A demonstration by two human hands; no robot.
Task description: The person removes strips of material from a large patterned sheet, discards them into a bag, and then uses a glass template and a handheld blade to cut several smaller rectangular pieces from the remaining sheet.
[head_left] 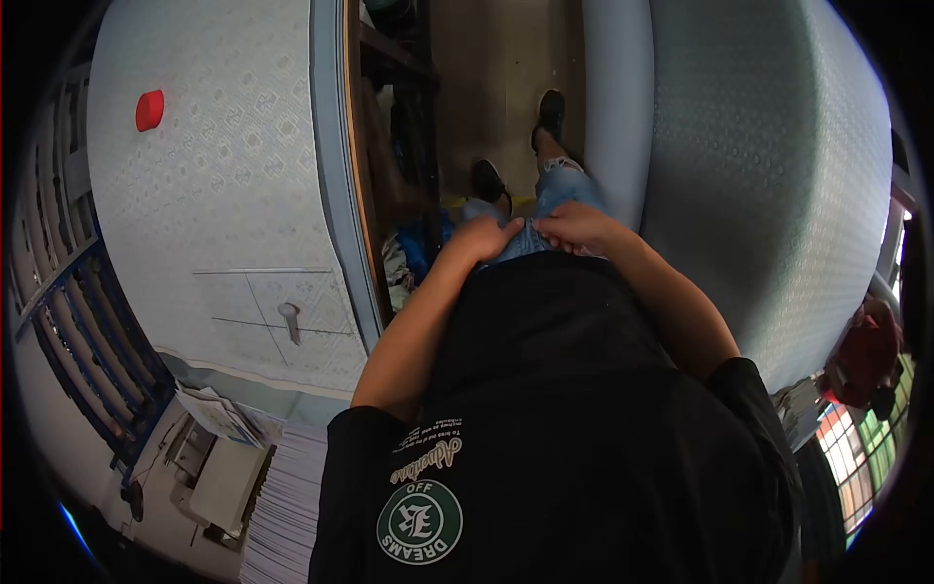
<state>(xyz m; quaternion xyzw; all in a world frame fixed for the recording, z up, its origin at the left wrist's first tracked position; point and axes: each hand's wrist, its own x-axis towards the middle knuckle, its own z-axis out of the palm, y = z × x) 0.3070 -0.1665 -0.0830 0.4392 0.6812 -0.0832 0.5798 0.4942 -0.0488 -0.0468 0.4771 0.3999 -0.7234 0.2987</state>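
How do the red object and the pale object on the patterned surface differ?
The red object is short and blocky; the pale object has a rounded head and narrow stem. The pale object lies within thin dark lines, the red object away from them. Both rest on the patterned surface.

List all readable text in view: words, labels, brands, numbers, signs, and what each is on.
"OFF": top arc of the round green badge on the black shirt
"DREAMS": bottom arc of the same badge
"Adventure": script lettering on the shirt, beside the badge
Badge center: ornate emblem, cannot tell which letter
Small lines near the script: too small to read reliably
Papers at lower left: blurred, unreadable
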